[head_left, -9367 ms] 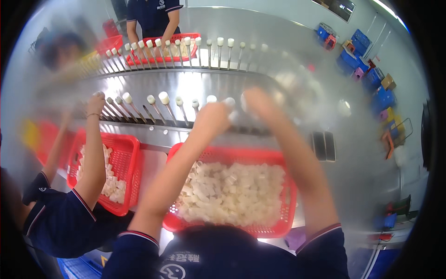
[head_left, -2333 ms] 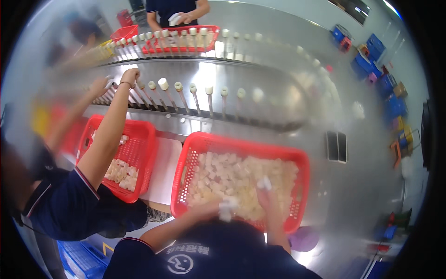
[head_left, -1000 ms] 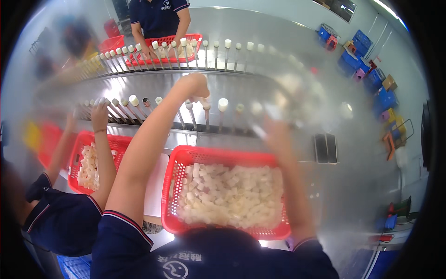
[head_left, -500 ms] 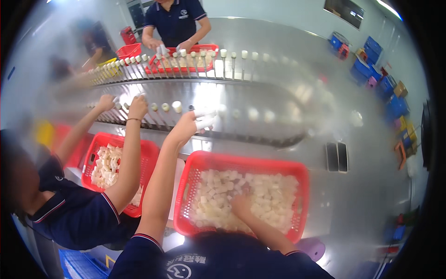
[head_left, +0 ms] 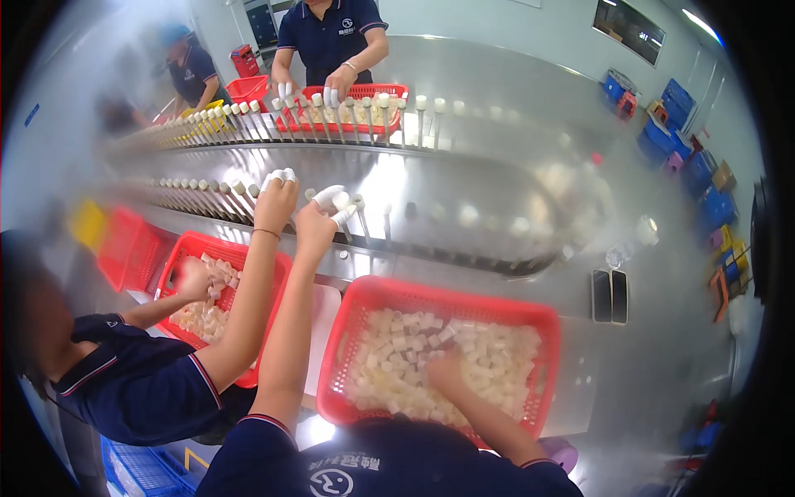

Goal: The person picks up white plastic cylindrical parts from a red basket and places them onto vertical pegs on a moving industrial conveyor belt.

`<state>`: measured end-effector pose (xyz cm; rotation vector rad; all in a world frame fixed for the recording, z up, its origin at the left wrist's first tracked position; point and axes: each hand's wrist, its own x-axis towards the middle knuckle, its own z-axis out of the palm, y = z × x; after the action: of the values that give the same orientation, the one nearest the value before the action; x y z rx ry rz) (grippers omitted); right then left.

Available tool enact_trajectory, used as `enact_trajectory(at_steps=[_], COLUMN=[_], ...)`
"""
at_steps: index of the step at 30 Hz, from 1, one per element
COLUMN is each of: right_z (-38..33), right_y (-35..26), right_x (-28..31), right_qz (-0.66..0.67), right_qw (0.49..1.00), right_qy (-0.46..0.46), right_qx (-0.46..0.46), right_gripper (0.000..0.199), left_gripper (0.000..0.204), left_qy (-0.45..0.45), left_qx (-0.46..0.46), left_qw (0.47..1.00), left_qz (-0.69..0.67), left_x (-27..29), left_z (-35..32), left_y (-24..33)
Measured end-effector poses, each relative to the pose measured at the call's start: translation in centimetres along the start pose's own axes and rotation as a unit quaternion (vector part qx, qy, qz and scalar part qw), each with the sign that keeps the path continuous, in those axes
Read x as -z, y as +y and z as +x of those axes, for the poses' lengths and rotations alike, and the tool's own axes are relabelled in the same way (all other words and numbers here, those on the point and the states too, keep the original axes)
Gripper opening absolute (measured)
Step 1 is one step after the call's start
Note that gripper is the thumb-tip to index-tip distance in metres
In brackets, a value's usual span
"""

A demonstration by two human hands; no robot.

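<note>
Loading step: left hand (head_left: 319, 222) pinches a white cap (head_left: 331, 197) closed-fingered onto a conveyor peg (head_left: 359, 209), right hand (head_left: 445, 374) digs into the red basket (head_left: 364, 302) of loose caps (head_left: 406, 352), grip unclear, next likely needs another cap lifted to a free peg.

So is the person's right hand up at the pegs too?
No, the right hand is down in the red basket among the small white caps, while the left hand reaches the pegs.

the left hand (head_left: 319, 219) is stretched far forward on a straight arm, while the right hand (head_left: 447, 373) stays low, fingers curled down.
</note>
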<state>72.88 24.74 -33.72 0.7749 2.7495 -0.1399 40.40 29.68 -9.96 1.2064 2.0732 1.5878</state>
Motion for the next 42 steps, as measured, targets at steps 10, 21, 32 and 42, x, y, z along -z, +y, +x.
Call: enact_trajectory(at_steps=[10,21,32,42], right_z=[-7.3,-10.5,-5.5,-3.6], right_y=[4.4,8.8,8.0,8.3], right_x=[3.4,6.9,13.6,12.6], right_qz=[0.356,0.956,0.988,0.982], right_qw=[0.931,0.244,0.146,0.151], right_qy=[0.073,0.138,0.054,0.083], right_qx=[0.031,-0.091,-0.005,-0.081], right_gripper=[0.03,0.043,0.035,0.037], left_gripper=[0.039,0.037,0.05,0.044], left_qy=[0.012,-0.009,-0.339,-0.197], left_qx=[-0.015,-0.142,0.245,0.056], left_qw=[0.999,0.967,0.887,0.961], left_qz=[0.04,0.209,-0.194,-0.184], left_x=[-5.8,-13.0,-13.0,-13.8], left_z=[1.2,-2.0,-19.1,-18.7], left_y=[-0.2,3.8,4.0,0.8])
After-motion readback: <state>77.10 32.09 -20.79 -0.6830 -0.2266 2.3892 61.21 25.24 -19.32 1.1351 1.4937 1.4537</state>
